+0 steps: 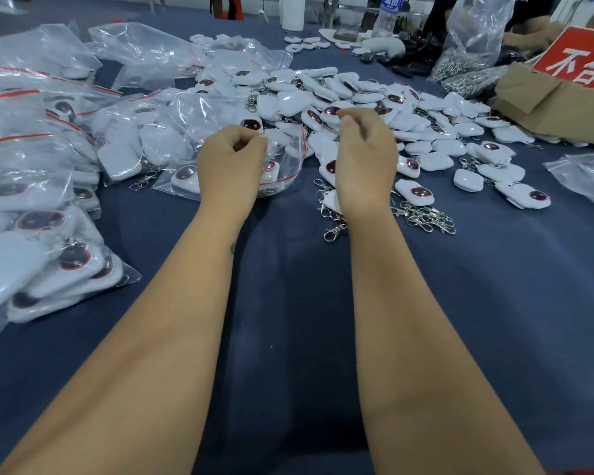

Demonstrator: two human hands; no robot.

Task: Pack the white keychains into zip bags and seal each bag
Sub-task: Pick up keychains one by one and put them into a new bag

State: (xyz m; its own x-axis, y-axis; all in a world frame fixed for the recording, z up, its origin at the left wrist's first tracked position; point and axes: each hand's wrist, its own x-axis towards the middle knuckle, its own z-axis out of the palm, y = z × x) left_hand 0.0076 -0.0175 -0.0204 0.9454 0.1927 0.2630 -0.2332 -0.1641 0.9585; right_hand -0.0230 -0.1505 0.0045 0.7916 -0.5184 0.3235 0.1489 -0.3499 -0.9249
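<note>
A clear zip bag [288,159] with a red seal line lies between my hands on the dark blue table [288,303], holding a few white keychains. My left hand [232,162] pinches the bag's left top edge with curled fingers. My right hand [364,152] is raised with its fingers curled and pinches the bag's right top edge; that edge is thin and hard to make out. A large heap of loose white keychains [374,104] with dark round lenses and metal clasps spreads behind and to the right of my hands.
Filled, sealed zip bags [42,207] are stacked along the left side. Empty clear bags [144,53] lie at the back left. A cardboard box [556,101] with a red sign stands at the right rear, next to a bag of metal clips [470,63]. Loose clasps [422,217] lie by my right wrist.
</note>
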